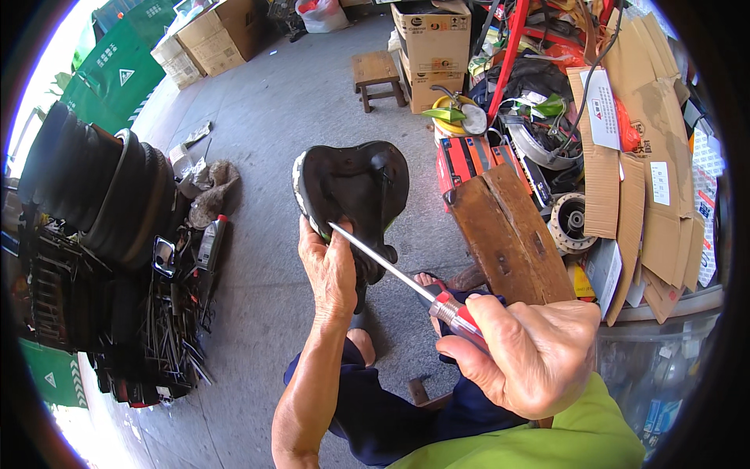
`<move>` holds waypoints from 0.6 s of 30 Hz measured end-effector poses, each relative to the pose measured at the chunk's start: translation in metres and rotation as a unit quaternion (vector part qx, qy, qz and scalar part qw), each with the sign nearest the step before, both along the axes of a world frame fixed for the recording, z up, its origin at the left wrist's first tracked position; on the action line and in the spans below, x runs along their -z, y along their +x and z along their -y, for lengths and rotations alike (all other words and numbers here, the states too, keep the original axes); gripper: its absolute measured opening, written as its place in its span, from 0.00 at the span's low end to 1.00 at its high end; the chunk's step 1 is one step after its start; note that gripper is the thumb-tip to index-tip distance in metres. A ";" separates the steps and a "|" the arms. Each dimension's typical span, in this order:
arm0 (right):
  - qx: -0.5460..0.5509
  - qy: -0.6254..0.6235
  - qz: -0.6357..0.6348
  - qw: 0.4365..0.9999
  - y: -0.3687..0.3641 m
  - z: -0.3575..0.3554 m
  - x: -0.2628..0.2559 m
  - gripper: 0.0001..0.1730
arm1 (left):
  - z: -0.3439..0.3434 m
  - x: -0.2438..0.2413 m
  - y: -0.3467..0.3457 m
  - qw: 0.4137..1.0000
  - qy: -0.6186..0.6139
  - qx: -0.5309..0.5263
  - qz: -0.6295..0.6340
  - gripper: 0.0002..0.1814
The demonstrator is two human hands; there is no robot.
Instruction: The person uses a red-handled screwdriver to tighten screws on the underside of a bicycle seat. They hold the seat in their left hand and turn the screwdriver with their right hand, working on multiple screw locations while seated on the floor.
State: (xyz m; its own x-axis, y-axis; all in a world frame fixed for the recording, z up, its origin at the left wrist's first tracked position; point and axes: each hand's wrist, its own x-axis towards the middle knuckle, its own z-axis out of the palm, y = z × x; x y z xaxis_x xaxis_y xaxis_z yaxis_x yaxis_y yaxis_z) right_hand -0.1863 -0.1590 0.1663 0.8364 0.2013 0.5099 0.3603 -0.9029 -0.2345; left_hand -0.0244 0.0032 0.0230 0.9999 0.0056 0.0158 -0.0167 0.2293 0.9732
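Note:
A black saddle, most likely a bicycle's or scooter's [357, 182], is held up over the floor with its hollow underside towards me. Its left edge shows a pale patterned strip. My left hand [331, 267] grips that edge near the lower left, thumb on the inner side. In my right hand [521, 352] is the clear and red handle of a screwdriver [387, 264]. The long metal shaft points up and left, and its tip meets the saddle's inner edge beside my left thumb. Whether the tip presses under anything cannot be told.
A wooden bench [510, 234] stands at the right, beside a wheel hub [571, 220] and cardboard sheets [662, 193]. Tyres [123, 187] and a heap of metal tools [176, 328] lie at the left. Farther off are a small wooden stool [375, 69] and cardboard boxes [433, 41].

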 end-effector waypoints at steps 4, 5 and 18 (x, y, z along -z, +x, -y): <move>-0.020 0.032 0.008 0.999 0.007 -0.001 0.007 0.25 | -0.009 0.007 0.004 0.998 0.000 -0.048 0.048 0.16; -0.027 0.036 0.014 0.999 0.010 -0.001 0.008 0.25 | -0.011 0.007 0.005 0.997 0.008 -0.059 0.055 0.16; -0.028 0.143 -0.086 0.986 0.023 -0.002 0.011 0.17 | -0.023 0.004 0.011 0.980 0.084 -0.146 0.106 0.14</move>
